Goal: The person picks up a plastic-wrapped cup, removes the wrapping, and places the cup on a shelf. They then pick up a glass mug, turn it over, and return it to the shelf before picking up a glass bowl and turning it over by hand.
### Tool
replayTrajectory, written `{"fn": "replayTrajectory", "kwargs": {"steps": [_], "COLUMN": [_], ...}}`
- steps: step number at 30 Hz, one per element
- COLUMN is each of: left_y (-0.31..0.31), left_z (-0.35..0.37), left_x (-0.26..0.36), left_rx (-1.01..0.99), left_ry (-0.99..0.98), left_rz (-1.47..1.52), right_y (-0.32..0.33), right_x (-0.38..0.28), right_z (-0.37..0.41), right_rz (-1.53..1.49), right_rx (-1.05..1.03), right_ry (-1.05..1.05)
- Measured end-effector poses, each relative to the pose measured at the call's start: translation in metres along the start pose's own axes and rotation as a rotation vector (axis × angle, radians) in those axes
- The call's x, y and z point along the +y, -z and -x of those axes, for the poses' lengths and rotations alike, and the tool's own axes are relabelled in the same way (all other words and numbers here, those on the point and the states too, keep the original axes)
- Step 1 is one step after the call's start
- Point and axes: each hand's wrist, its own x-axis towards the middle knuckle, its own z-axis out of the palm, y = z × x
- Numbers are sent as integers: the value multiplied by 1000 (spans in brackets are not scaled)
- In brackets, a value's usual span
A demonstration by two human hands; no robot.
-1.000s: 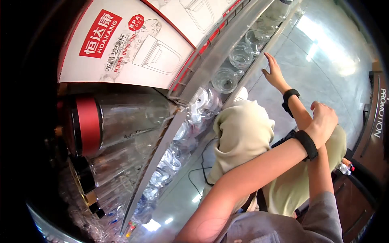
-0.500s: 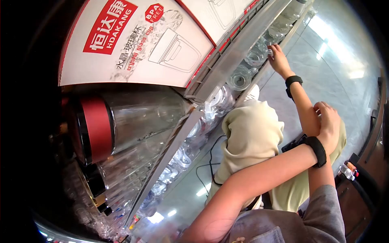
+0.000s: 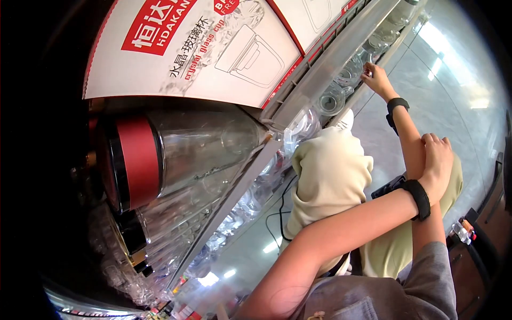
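Observation:
My right hand (image 3: 377,81) reaches down to the row of clear glass mugs on the low shelf. Its fingers are pinched at the side of one glass mug (image 3: 349,72), where the handle sits; the fingertips partly hide the handle. Nearer to me stands another glass mug (image 3: 332,101) with its round mouth facing up. My left hand (image 3: 438,164) lies across my right forearm, fingers loosely bent and a little apart, with no object in it. Dark bands circle both wrists.
A white and red glass-cup box (image 3: 234,58) stands on the upper shelf, beside a clear bottle with a red-banded lid (image 3: 140,162). A grey shelf edge (image 3: 226,205) runs diagonally. My bent knee (image 3: 333,170) is close to the lower shelf. A black cable lies on the floor.
The view has shifted slightly, so the shelves and box appear farther right. My right hand stays at the same glass mug, and my left hand still rests on the forearm.

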Motion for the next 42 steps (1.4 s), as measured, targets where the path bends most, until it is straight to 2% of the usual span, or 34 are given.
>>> {"fn": "replayTrajectory", "kwargs": {"steps": [1,4,8,10,13,16,19,22,23,25,26,27,29,30,31,32,34,36,37,40,42], "left_y": [2,7,-11,-19,-21,-19,-10,-1,-2,-7,2,18,44,48,53,61,64,61,63,77,74], "left_z": [0,2,-12,-11,-10,-3,-2,-3,-5,-20,-26,-31,-36,-39,-38,-36,-34,-41,-34,-11,-24], "left_x": [-1,0,15,20,22,21,16,15,13,8,2,-7,-41,-55,-67,-81,-101,-105,-102,-69,-67], "left_rx": [10,-16,-45,-62,-80,-28,-105,-35,127,636,751,874,1152,1362,1442,1300,763,656,434,-12,-124], "left_ry": [-10,-56,-82,-86,-118,-139,-238,-316,-329,-276,-267,-269,-329,-235,-143,-172,11,18,-55,-220,-286], "left_rz": [13,-27,155,131,156,195,302,401,353,339,498,651,871,779,862,1227,1859,1616,1590,1669,1751], "right_y": [-1,2,2,10,17,26,38,58,65,86,99,114,138,154,170,189,215,236,244,258,266], "right_x": [2,-4,-15,-29,-34,-35,-36,-43,-44,-50,-57,-61,-68,-68,-67,-66,-69,-71,-74,-85,-85], "right_z": [1,3,18,29,37,44,50,63,70,88,94,101,138,154,170,182,217,239,244,249,250], "right_rz": [-24,-142,-274,-295,-515,-637,-655,-698,-708,-642,-608,-425,-566,-715,-861,-832,-1030,-1231,-1333,-1648,-1796], "right_rx": [30,-47,-13,-39,-26,13,1,25,21,53,63,112,206,170,140,35,43,23,2,-63,-101], "right_ry": [10,-99,-108,-192,-341,-380,-318,-283,-269,-223,-191,-149,-58,-93,-134,-278,-324,-345,-342,-238,-140]}}
